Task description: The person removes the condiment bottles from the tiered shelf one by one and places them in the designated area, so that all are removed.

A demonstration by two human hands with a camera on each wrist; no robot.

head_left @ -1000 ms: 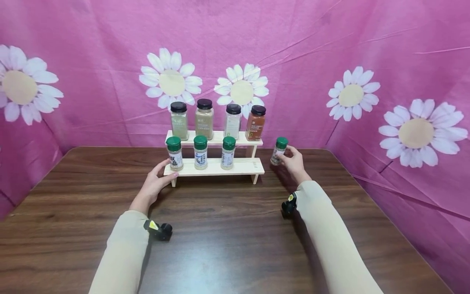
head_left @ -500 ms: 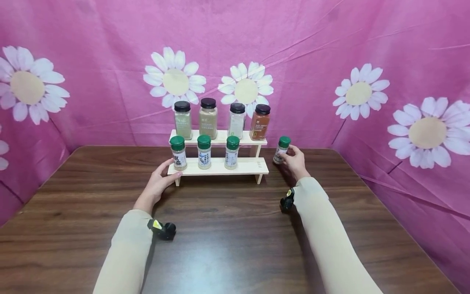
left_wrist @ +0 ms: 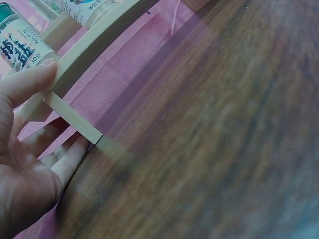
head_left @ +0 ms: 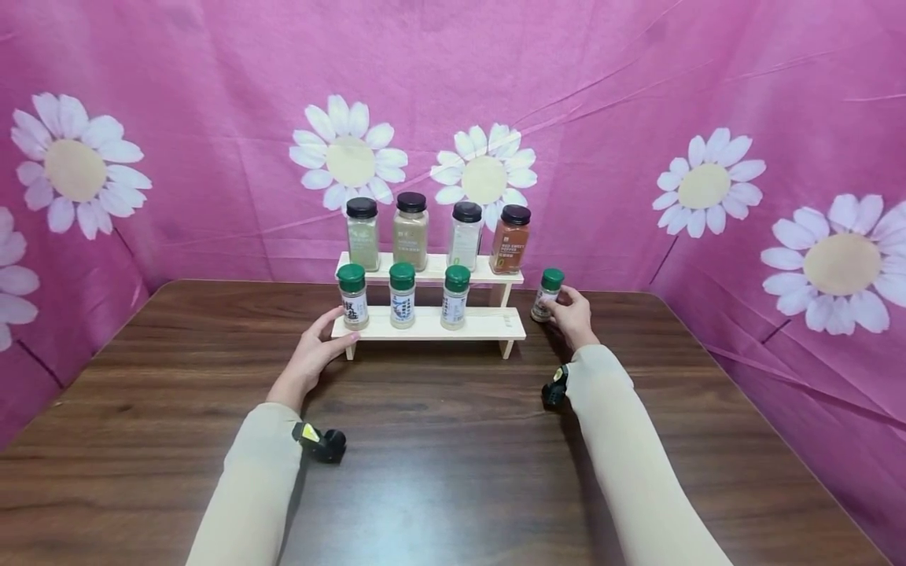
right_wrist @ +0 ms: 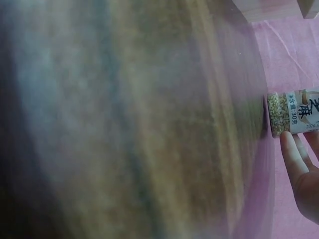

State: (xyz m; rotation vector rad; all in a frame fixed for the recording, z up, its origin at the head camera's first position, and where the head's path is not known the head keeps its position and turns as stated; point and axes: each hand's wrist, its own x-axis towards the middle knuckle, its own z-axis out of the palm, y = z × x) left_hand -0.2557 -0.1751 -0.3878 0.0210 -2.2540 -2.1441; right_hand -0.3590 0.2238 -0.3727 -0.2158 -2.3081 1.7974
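Observation:
My left hand [head_left: 309, 359] grips the left end of a two-tier wooden spice rack [head_left: 490, 323]. In the left wrist view the thumb presses on the shelf board and the other fingers reach behind the short leg [left_wrist: 74, 117]. To the right of the rack, my right hand [head_left: 572, 317] holds a green-lidded spice jar [head_left: 546, 301] upright between thumb and fingers. Pale seeds show through its clear bottom in the right wrist view, close to the table surface. On the lower tier stand three more green-lidded jars, the leftmost jar [head_left: 355, 305] right beside my left hand.
Several taller black-lidded jars line the upper tier, with a red pepper jar [head_left: 510, 244] at its right end. The rack stands near the back of a dark wooden table [head_left: 439, 440]. Behind the table hangs a pink cloth [head_left: 594, 157] printed with white daisies.
The head view has swung slightly left, so everything appears farther right. The gap between the held jar and the rack looks a little narrower. Both hands keep their hold.

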